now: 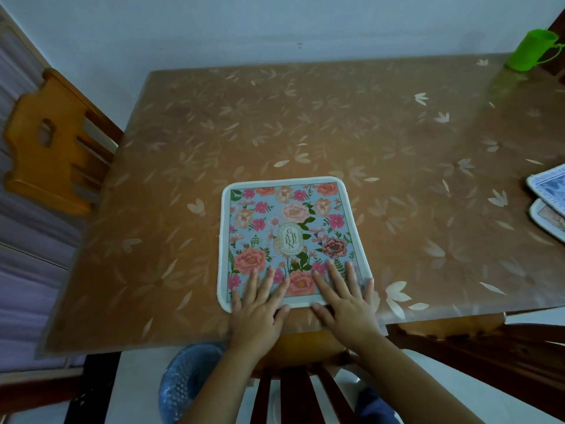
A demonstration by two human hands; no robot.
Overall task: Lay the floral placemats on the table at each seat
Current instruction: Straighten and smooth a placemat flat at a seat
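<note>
Mat (287, 234) lay flat at the table (397, 133) near edge; left hand (260, 304) and right hand (345, 301), fingers spread, pressed its near margin. Probably light, flexible (grip an edge).

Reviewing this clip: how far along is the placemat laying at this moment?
Done: one floral placemat lies flat at the near seat. In hand: the left hand and right hand press flat on its near edge, apparently squaring it. Left: two more mats lie overlapping at the table's right edge, and the place before the left chair has no mat.
</note>
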